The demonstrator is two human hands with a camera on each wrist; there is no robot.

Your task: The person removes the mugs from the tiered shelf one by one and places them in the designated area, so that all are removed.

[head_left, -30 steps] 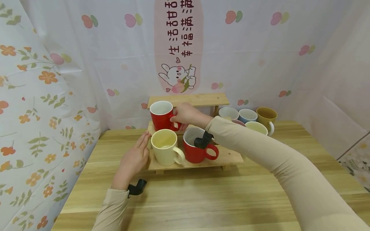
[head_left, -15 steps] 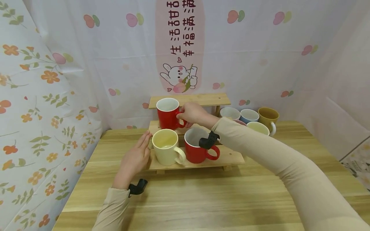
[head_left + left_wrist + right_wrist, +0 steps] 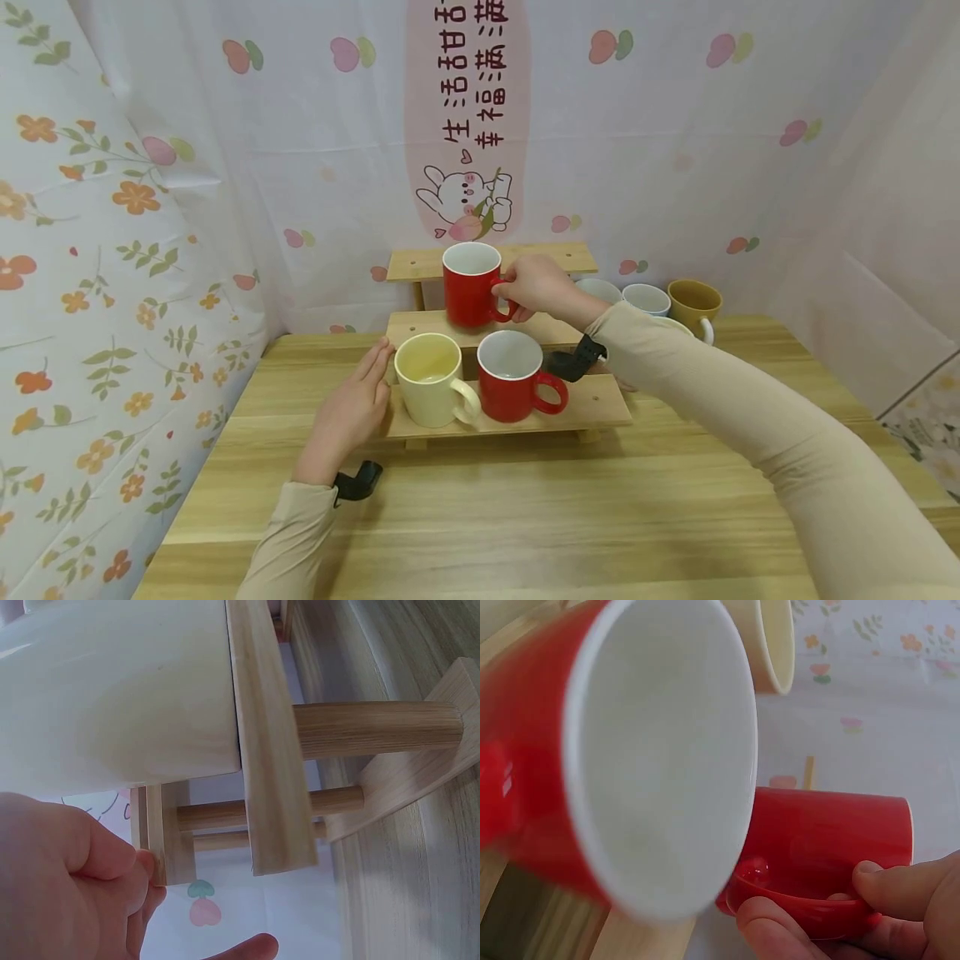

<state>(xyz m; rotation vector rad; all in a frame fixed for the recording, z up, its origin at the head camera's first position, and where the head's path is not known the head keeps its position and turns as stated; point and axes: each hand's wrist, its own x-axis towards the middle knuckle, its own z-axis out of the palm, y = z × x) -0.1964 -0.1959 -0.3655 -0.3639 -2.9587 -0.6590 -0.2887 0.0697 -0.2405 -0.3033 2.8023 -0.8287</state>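
Head view: red mug (image 3: 470,287) upright, just left of the right hand (image 3: 542,287), over the middle shelf (image 3: 408,331) of the rack (image 3: 416,264). Long axis near vertical, handle (image 3: 506,317) turned toward that hand. Right hand grasping the handle; base touching shelf or just above it: cannot tell. Mug clearly nearer to the right hand than to the left hand (image 3: 348,410). Left hand with fingers straightened, no mug in its grasp, at the rack's left end, just left of the cream mug (image 3: 427,387). Lower than the right hand and nearer the body: second red mug (image 3: 508,387), on the lower shelf (image 3: 600,402).

Left wrist view: fingertips against a shelf end; cream mug just beside the hand. Firmness of touch: cannot tell.

Right wrist view: handle between thumb and fingers; second red mug near the camera. Key relation, as judged: body of mug left of the grip, so any sideways shift governed from the handle side alone.
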